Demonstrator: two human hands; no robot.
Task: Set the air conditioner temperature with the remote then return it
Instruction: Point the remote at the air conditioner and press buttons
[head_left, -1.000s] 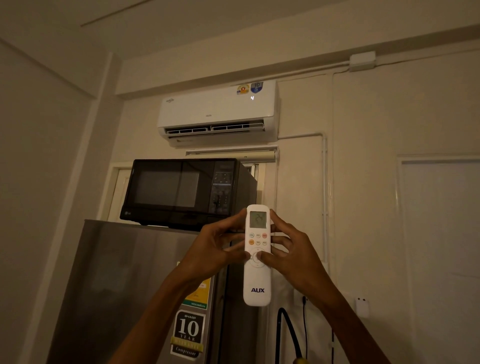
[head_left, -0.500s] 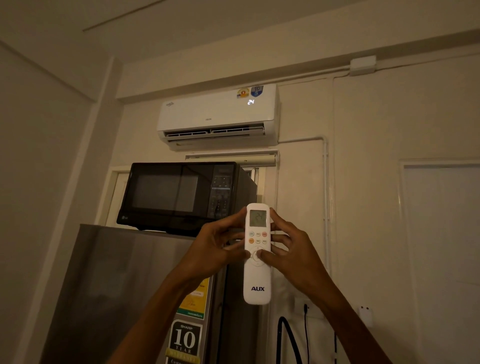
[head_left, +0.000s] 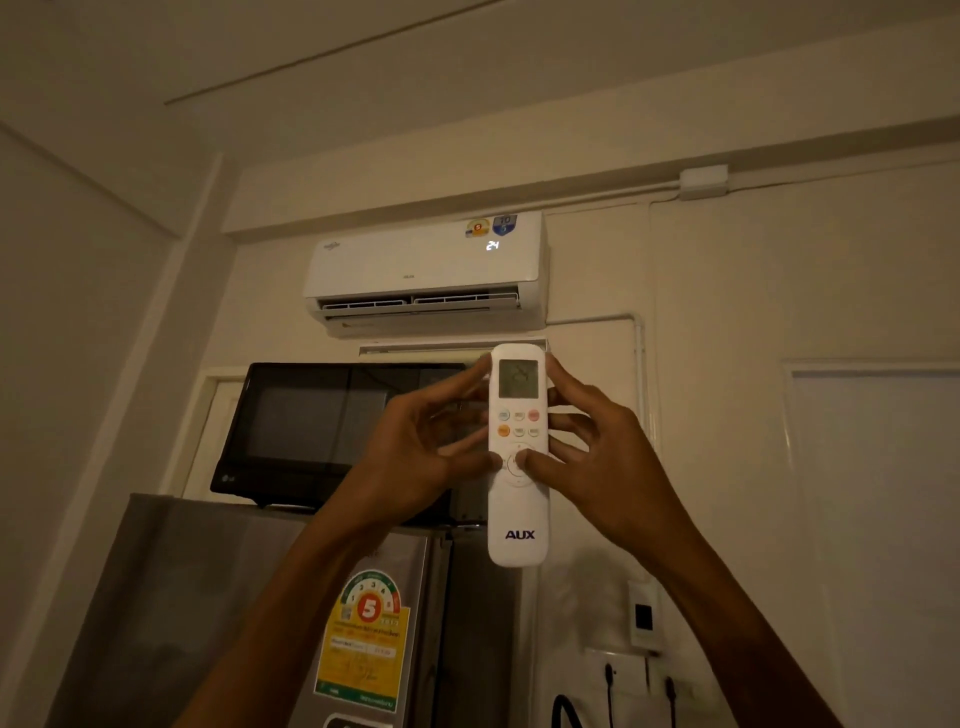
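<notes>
A brushed grey metal refrigerator (head_left: 218, 613) is standing at lower left, showing a yellow-green energy label (head_left: 363, 639) marked "5"; its bottom is cut off. A glossy black LG microwave (head_left: 322, 431) is sitting on top. A white wall-mounted air conditioner (head_left: 426, 270) is displaying "24". The left hand (head_left: 415, 457) and right hand (head_left: 597, 462) are pinching an upright white plastic "AUX" remote (head_left: 518, 457) between spread fingers (head_left: 566, 379), thumbs on its round dial. Its screen digits are unreadable.
</notes>
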